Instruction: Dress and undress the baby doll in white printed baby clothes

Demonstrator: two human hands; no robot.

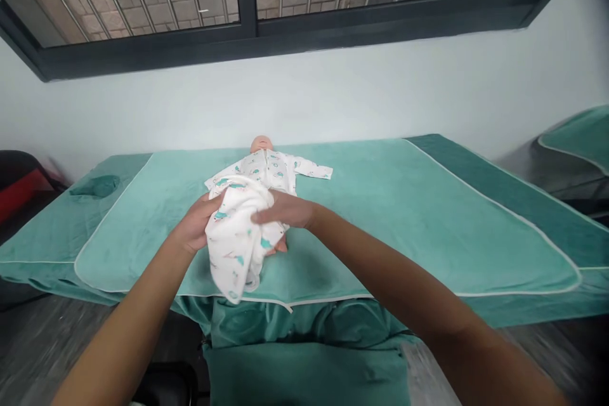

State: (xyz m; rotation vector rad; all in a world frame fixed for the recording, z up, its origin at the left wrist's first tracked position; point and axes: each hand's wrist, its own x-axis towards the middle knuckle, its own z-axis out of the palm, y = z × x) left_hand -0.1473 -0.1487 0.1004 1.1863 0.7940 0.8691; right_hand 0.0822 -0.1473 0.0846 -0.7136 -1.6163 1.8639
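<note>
A baby doll [262,143] lies on its back on a teal towel [404,216], head toward the wall, dressed in a white printed top [276,170] with one sleeve stretched out to the right. Over its lower body I hold a bunched white garment [235,238] with the same teal print; its loose end hangs down to the towel's front edge. My left hand [195,227] grips the garment from the left. My right hand [284,209] is closed on it from the right, fingers pressed into the cloth. A bare doll foot peeks out under the garment.
The towel covers a long teal padded table [523,203] against a white wall, under a dark-framed window [247,6]. A small teal pillow [95,185] lies at the far left. A second teal table [578,136] stands at the right. A red and black object [19,187] sits at left.
</note>
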